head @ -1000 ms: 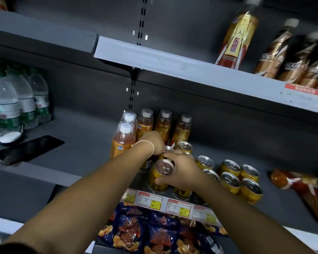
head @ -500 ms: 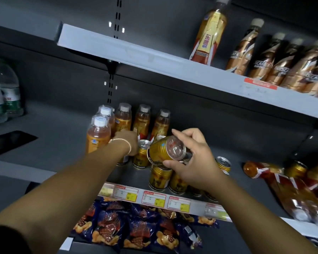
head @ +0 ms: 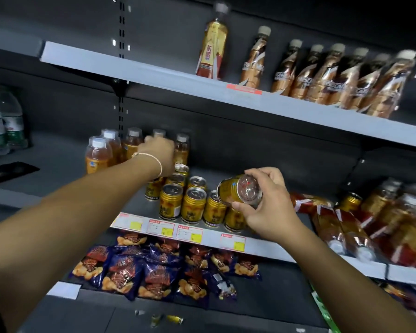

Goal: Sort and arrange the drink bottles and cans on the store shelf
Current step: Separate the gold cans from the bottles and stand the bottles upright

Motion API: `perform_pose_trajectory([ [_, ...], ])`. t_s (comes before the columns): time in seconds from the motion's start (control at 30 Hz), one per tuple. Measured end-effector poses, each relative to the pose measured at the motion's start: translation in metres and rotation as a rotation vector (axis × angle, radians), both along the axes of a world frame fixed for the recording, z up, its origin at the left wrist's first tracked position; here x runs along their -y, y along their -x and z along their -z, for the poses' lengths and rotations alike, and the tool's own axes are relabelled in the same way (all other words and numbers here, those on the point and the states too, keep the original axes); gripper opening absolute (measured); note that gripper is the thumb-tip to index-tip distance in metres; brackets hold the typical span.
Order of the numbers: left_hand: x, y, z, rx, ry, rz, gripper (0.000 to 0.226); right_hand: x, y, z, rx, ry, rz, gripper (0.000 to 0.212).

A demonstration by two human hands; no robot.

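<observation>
Since the earlier frame the right hand point(head: 267, 207) has carried the can point(head: 235, 191) toward 3 o'clock, off the standing cans point(head: 193, 205). The left hand point(head: 157, 152) has gone up to the bottles point(head: 97, 157) at 12 o'clock of them.

The right hand holds the can near its end, thumb below and fingers above. The can lies tilted in the air, just over the front row on the shelf point(head: 269, 248).

The left hand shows only its back, so I cannot tell if its fingers grip a bottle.

I judge the can stiff, smooth and rather heavy if full. A hold around its wall seems surer than one at the end.

At 3 o'clock the lying packs are blurred, and the bottles behind the left hand are partly hidden.
</observation>
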State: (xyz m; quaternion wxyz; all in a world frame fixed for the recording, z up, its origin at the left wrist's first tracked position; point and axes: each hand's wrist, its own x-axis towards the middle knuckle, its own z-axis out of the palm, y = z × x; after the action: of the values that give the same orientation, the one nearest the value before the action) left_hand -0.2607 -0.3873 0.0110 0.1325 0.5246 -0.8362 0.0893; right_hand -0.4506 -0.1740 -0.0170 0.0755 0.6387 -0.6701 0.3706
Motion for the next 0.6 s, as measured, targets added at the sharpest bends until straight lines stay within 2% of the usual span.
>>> perform_pose_trajectory([
  [0.17,-0.089,0.068,-0.015,-0.068,0.030,0.199,0.023,-0.076,0.048,0.002,-0.036,-0.039,0.077,0.071],
  [0.3,-0.168,0.147,-0.016,-0.098,0.006,0.391,0.022,-0.153,0.096,0.005,-0.008,-0.075,0.212,0.070],
  [0.43,-0.246,0.235,-0.012,-0.071,-0.049,0.601,0.032,-0.239,0.145,0.010,0.070,-0.131,0.380,0.073],
  [0.6,-0.352,0.334,-0.003,-0.064,-0.107,0.905,0.018,-0.347,0.197,0.021,0.128,-0.146,0.646,0.078],
])
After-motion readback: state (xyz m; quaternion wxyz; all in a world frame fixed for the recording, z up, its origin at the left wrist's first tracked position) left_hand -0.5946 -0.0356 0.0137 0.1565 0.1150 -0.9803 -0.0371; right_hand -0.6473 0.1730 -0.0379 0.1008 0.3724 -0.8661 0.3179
